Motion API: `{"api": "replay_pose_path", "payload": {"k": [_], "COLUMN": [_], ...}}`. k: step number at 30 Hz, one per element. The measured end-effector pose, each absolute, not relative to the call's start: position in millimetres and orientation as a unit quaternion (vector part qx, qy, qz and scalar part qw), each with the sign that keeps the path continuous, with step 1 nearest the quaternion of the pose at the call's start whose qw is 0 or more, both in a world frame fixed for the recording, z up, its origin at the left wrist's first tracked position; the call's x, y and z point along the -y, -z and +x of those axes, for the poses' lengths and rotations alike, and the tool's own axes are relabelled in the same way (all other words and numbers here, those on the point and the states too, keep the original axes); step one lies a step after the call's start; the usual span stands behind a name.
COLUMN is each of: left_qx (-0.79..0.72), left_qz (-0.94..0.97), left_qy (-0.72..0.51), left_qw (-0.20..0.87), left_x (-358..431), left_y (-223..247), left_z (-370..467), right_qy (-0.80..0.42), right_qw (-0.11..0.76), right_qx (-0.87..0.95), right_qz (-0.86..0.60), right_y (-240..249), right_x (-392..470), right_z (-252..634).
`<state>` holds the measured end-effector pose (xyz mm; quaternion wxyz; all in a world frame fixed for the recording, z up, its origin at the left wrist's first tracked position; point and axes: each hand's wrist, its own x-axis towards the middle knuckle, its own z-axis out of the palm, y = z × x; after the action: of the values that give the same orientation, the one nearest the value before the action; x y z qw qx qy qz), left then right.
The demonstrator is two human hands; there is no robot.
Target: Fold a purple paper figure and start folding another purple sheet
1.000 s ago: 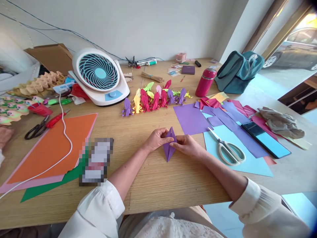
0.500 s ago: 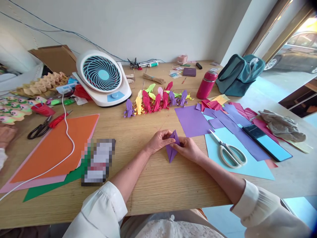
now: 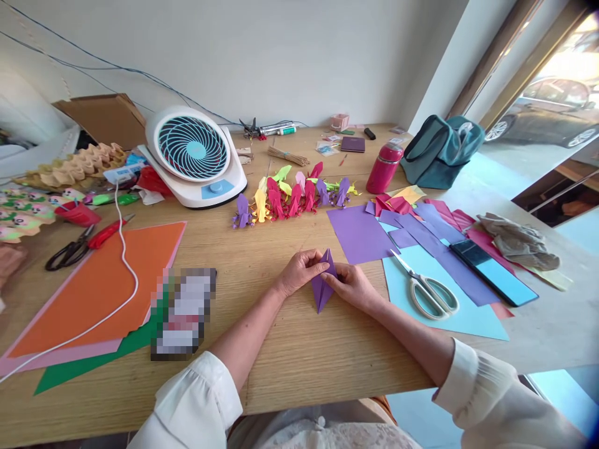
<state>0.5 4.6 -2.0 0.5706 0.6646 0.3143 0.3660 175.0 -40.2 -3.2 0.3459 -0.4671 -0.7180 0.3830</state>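
Observation:
A folded purple origami paper, shaped like a narrow diamond, is held between both hands above the wooden table. My left hand pinches its left side, thumb across the front. From the right, my right hand grips the other edge, its thumb near the middle crease. The fingers behind the paper are partly hidden. Beyond the hands stands a cluster of small folded paper figures in purple, yellow, red, pink and green. White-handled scissors lie to the right on a light blue sheet.
Left lie orange sheets, a white cable, a blurred-out phone-like object and black-handled scissors. A fan stands behind. Purple paper, a red flask, a phone and a teal bag are right.
The view has shifted slightly, so most things sit a little lower and farther left. Both hands still hold the purple paper in nearly the same pose.

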Motion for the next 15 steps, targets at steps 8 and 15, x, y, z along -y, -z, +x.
{"api": "replay_pose_path", "payload": {"k": [8,15], "left_qx": [-0.295,-0.302], "left_qz": [0.643,0.666], "left_qy": [-0.373,-0.355], "left_qw": [0.600,0.582], "left_x": [-3.5,-4.7], "left_y": [-4.6,-3.3], "left_z": [0.9,-2.5], "right_qy": [-0.365,-0.372], "right_qw": [0.338,0.338], "right_qx": [0.731,0.735], "right_qz": [-0.467,-0.454], "right_y": [0.9,1.0], "right_x": [39.9,40.2], "right_z": [174.9,175.1]}}
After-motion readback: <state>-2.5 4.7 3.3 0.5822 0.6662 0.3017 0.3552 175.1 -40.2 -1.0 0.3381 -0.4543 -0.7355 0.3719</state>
